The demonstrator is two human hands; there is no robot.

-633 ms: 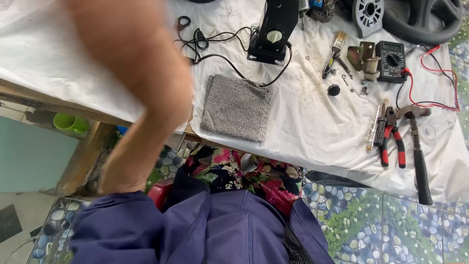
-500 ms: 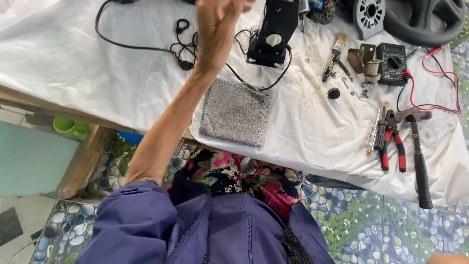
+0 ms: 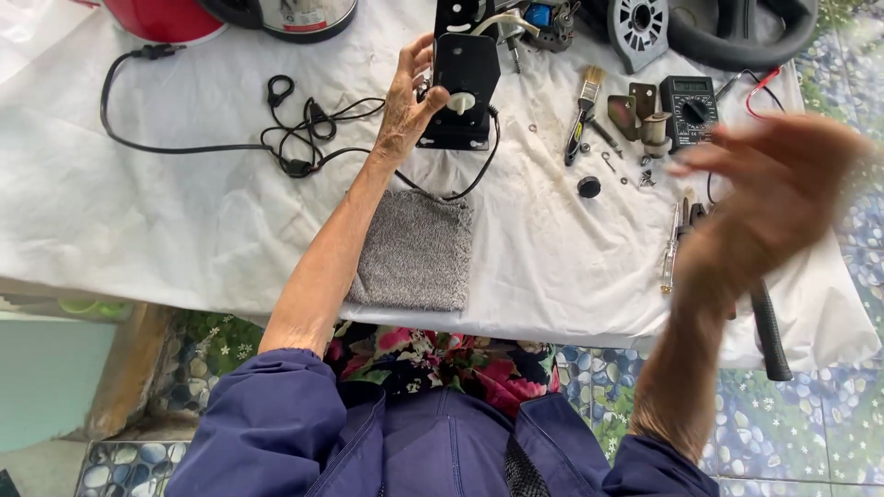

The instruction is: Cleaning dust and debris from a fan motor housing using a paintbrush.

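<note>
Centrally, left hand (image 3: 405, 115) on upright black bracket (image 3: 465, 83) at desk's (image 3: 138, 230) far side, thumb on its white knob (image 3: 458, 101), grip partly closed. Right hand (image 3: 769, 198) blurred above tools, fingers spread, empty. Risk: bracket tipping, snagging black cord (image 3: 230, 145). Open room left; right crowded toward edge.

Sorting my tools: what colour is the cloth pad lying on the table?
Speckled grey, the cloth pad, clearest in the head view.
</note>
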